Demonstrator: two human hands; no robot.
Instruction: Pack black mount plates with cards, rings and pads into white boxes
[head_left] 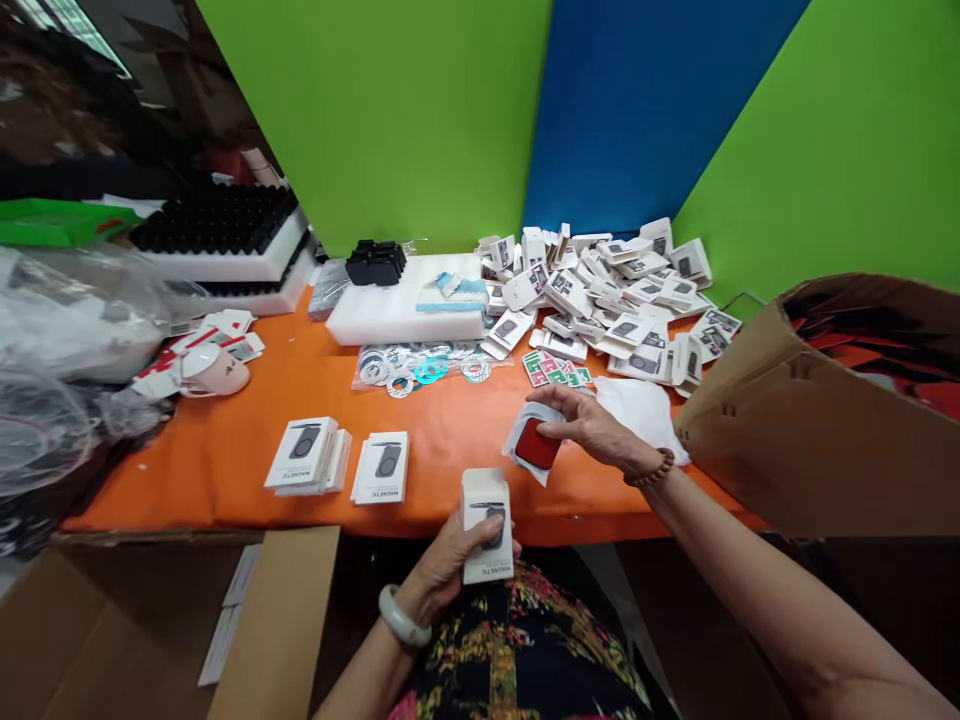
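My left hand (448, 556) grips a small white box (487, 560) printed "MAGNETIC" at the table's front edge, thumb across its printed face. The box's top end points away from me and its flap looks raised. Above and to the right, my right hand (589, 425) pinches a red rounded-square piece (534, 447) in a thin white wrapper (541, 473), apart from the box. Left of the box lie a short stack of like boxes (381, 467) and a second stack (301, 453). Beyond my right hand are red and green printed cards (555, 370).
A heap of white boxes (600, 290) covers the back right. An open carton (742, 430) with red pieces stands at right; another carton (277, 620) sits below the left edge. White foam (405, 315), bagged rings (375, 365), a pink mug (214, 370) and black-filled trays (217, 230) are further back.
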